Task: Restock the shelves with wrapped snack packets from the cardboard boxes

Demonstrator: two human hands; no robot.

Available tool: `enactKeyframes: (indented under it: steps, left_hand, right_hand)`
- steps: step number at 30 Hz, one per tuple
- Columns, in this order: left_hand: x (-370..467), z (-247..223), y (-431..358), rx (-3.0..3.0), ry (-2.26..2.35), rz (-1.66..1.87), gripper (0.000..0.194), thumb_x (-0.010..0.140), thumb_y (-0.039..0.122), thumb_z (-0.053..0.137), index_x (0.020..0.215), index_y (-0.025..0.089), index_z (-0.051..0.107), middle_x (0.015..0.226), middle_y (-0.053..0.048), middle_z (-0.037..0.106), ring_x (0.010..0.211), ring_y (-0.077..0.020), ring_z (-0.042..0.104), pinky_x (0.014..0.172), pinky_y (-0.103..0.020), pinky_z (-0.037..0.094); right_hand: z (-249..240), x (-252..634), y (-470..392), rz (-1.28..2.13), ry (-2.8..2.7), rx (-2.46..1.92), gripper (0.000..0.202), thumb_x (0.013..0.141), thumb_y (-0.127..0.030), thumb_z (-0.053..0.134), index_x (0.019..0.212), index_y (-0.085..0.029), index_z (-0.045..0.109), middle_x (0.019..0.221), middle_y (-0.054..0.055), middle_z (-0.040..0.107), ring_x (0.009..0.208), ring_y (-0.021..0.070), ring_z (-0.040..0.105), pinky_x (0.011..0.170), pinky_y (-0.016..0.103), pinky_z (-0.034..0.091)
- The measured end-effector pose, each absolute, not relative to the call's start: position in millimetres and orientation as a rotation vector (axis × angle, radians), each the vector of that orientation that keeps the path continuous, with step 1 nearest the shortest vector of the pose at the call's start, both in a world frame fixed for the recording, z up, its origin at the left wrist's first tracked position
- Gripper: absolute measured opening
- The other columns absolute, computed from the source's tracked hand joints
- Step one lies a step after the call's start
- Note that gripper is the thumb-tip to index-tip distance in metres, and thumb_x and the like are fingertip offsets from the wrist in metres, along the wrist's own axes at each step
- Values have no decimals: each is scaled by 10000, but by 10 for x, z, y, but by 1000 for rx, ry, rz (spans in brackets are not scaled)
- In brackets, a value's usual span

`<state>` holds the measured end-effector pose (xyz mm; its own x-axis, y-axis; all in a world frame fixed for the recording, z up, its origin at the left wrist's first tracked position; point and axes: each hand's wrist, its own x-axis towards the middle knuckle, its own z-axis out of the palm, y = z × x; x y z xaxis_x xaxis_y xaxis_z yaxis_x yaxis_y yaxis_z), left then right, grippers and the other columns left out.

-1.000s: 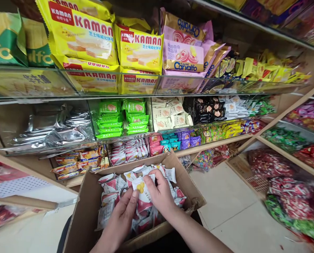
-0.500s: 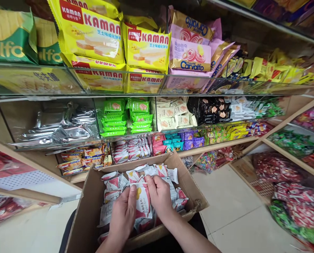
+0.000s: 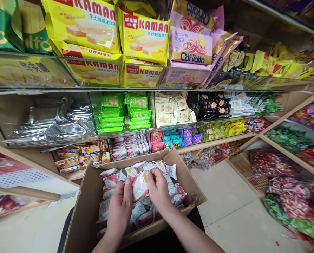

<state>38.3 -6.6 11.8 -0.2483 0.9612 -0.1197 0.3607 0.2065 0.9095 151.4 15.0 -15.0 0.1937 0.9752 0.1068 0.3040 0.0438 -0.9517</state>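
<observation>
A small white and pink snack packet (image 3: 140, 187) with a yellow picture is held over an open cardboard box (image 3: 80, 211). My right hand (image 3: 159, 189) grips its right side, the thumb lying on top. At the packet's left edge is my left hand (image 3: 120, 205), thumb pressed along it and fingers curled, their tips hidden. Many similar packets (image 3: 112, 181) fill the box around both hands, some showing their printed white backs. The box sits on my dark-clothed lap.
Just behind the box, a low shelf bin holds similar white and pink packets (image 3: 130, 147). Above are green packets (image 3: 137, 112), cream packets (image 3: 170, 109) and yellow wafer packs (image 3: 146, 38) behind glass fronts. Bagged sweets (image 3: 291, 196) lie on the tiled floor at right.
The held packet has tilted and turned, its lower end swinging left and up. My right hand has shifted slightly up, while my left thumb has moved left. The whole view has shifted a little.
</observation>
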Motion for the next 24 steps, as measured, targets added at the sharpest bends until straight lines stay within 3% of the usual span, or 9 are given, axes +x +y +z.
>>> enactKeyframes:
  steps: [9,12,15,18,21,24]
  left_hand:
    - [265,197,-44,1291,1729,1046,367,760,519,403,558,213,413,447,74,326,405,-85,323,382,-187,292]
    - [186,161,-49,1405,1768,1039,380,776,504,383,534,211,381,454,68,327,432,-87,336,401,-179,301]
    - [102,122,-50,1484,1816,997,360,788,471,384,540,209,384,468,66,339,455,-87,356,433,-170,326]
    - [-24,126,-68,1481,1791,954,346,793,477,374,567,218,408,462,68,369,441,-91,387,433,-171,356]
    - [-267,158,-146,1481,1810,879,287,785,498,381,771,241,508,516,64,509,461,-113,506,432,-179,417]
    - [-604,140,-289,1590,1941,871,310,724,492,481,911,253,541,727,28,673,652,-148,641,506,-178,486]
  right_hand:
    - [-127,1487,73,895,-1200,-1437,307,854,-424,349,650,-195,364,560,-32,376,543,108,376,527,229,312]
    - [-116,1552,103,1243,-1254,-1205,252,794,-434,479,787,-184,448,642,-29,438,594,99,423,563,218,351]
    - [-81,1607,152,1737,-1279,-962,413,654,-391,660,969,-187,487,803,-6,547,693,106,512,639,229,405]
    - [-70,1629,303,2017,-1252,-920,408,562,-372,724,868,-161,558,797,5,604,706,123,563,677,255,437]
    - [-117,1635,671,1848,-1365,-1111,375,578,-381,701,835,-134,582,766,27,633,668,147,589,619,273,462]
    - [-203,1564,1218,1360,-1465,-1459,330,672,-354,619,907,-128,564,812,58,647,655,164,596,555,280,464]
